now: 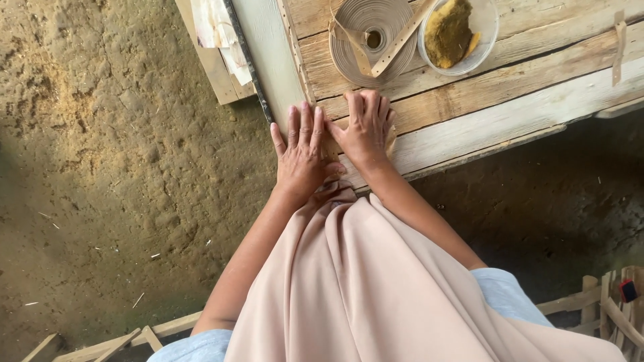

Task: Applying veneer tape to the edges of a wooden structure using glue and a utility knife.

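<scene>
The thin strip [391, 137] of pale material lies at the near edge of the wooden surface [510, 114], almost wholly hidden under my palms, with only a sliver showing by the heel of my right hand [365, 127]. Seen from my head, looking straight down, both hands lie flat side by side, fingers stretched out and pressed close together, so neither grip is closed on anything; they press down rather than clasp. My left hand [302, 153] sits at the corner of the planks, its thumb touching the base of the right hand, and partly hangs over the edge. Just beyond my fingertips lies a coiled roll of flat tape [372, 39], its loose end trailing toward my right hand, with a narrow slat [402, 39] laid slantwise across it. Beside the roll, to the right, stands a clear bowl [488, 30] holding a yellowish-brown lump [448, 30]. A short strip piece [618, 47] rests further right on the planks, well apart from my hands. To the left of the planks, a dark bar [247, 60] runs along a pale board, with a bit of cloth [215, 27] beyond it. My peach-coloured garment [376, 288] covers my lap below, and bare earthen floor [114, 167] spreads to the left.
</scene>
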